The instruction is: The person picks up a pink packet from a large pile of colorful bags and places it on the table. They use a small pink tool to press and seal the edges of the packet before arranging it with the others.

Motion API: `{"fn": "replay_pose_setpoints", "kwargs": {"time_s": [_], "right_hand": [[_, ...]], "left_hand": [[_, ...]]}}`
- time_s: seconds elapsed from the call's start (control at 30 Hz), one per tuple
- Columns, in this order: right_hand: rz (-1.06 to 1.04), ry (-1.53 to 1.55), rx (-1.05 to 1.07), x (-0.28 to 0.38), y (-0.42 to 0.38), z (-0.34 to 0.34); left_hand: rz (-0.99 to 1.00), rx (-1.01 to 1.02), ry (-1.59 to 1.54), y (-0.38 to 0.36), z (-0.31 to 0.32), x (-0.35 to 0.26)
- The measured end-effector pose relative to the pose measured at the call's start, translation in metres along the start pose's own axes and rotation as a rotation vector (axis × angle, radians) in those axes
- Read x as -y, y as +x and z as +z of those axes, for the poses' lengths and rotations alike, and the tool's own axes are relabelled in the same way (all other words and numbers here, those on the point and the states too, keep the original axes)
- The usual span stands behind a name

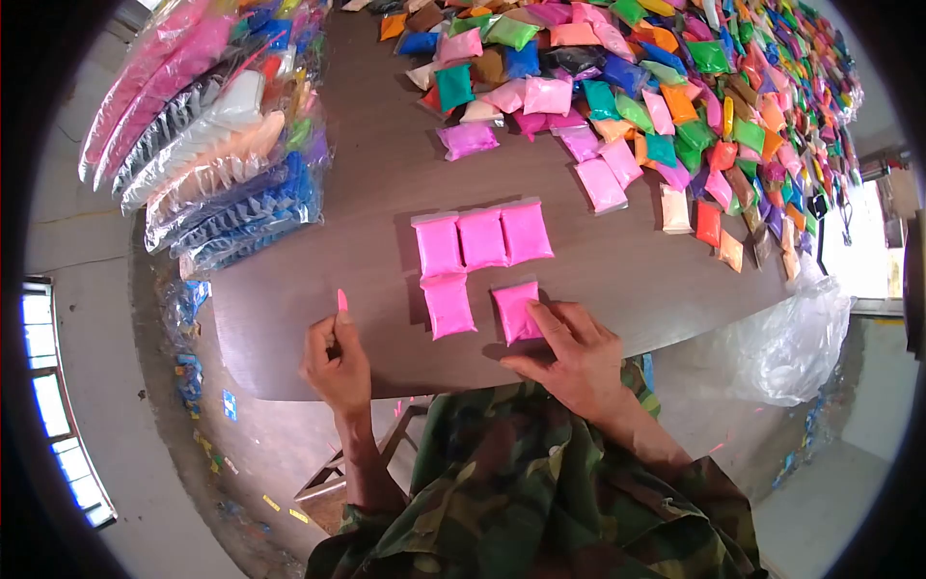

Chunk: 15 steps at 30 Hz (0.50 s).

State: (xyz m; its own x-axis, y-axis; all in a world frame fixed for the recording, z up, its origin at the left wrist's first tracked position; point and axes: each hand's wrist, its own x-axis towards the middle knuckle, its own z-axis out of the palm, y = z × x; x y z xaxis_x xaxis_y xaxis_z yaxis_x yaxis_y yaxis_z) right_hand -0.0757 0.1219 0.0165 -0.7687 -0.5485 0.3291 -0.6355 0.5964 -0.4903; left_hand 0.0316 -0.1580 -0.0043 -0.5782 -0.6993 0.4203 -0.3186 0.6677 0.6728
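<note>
My left hand (337, 359) is closed near the table's front left edge, with a slim pink piece (341, 300) standing up from its fingertips; its exact kind I cannot make out. A bright pink packet (514, 315) lies flat under the fingertips of my right hand (577, 355). The thumb of that hand is spread away, below the packet. Left of it, another pink packet (449, 307) lies on the table. Its top edge touches the first in a row of three similar packets, whose middle one (482, 239) is flanked closely on both sides.
Many small coloured packets (548, 95) are heaped across the back and right of the brown table (367, 222). Stacked clear bags (217, 145) with coloured contents stand at the back left. Clear plastic sheeting (791, 338) hangs by the right edge.
</note>
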Motion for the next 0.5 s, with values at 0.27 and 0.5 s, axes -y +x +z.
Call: {"fn": "replay_pose_setpoints", "kwargs": {"time_s": [0.27, 0.5], "right_hand": [[-0.045, 0.027, 0.010, 0.004, 0.016, 0.017], [-0.021, 0.043, 0.007, 0.006, 0.027, 0.022]], "left_hand": [[-0.067, 0.067, -0.041, 0.003, 0.001, 0.009], [-0.105, 0.110, -0.027, 0.008, -0.001, 0.006]]}}
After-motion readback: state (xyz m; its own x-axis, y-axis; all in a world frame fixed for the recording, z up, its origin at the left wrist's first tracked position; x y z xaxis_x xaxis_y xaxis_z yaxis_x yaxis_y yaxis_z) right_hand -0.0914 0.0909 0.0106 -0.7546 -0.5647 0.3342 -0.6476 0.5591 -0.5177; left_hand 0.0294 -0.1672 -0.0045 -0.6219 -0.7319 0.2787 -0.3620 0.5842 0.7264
